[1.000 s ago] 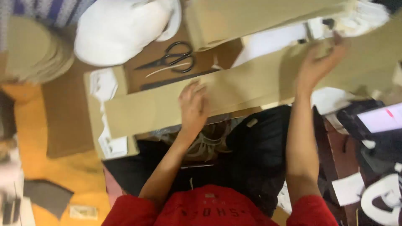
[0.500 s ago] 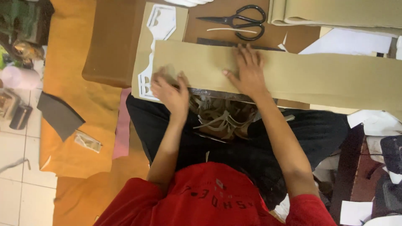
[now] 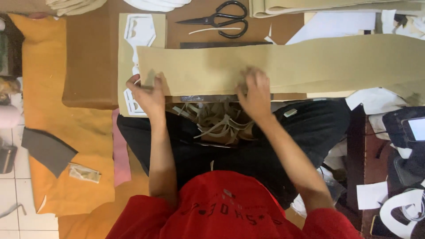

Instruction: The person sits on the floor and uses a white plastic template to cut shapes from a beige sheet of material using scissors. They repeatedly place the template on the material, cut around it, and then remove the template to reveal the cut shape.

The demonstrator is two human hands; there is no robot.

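Note:
A long tan strip of sheet material [image 3: 310, 62] lies across the brown work board [image 3: 88, 66]. My left hand [image 3: 149, 95] rests at the strip's left end, its fingers curled around what looks like a thin dark tool [image 3: 145, 87]. Flat on the strip's near edge lies my right hand [image 3: 254, 90], fingers spread and slightly blurred. A white paper pattern [image 3: 139, 31] lies on a tan piece just left of the strip's end.
Black scissors [image 3: 221, 20] lie beyond the strip. Pale offcut scraps [image 3: 217, 121] sit in my lap. Orange material [image 3: 66, 132], a pink strip [image 3: 119, 150] and a dark grey piece [image 3: 46, 150] lie left. A phone [image 3: 416, 128] lies right.
My right hand came from the strip's far right end to its middle. The left hand slid to the left end and stayed there. The view swung left.

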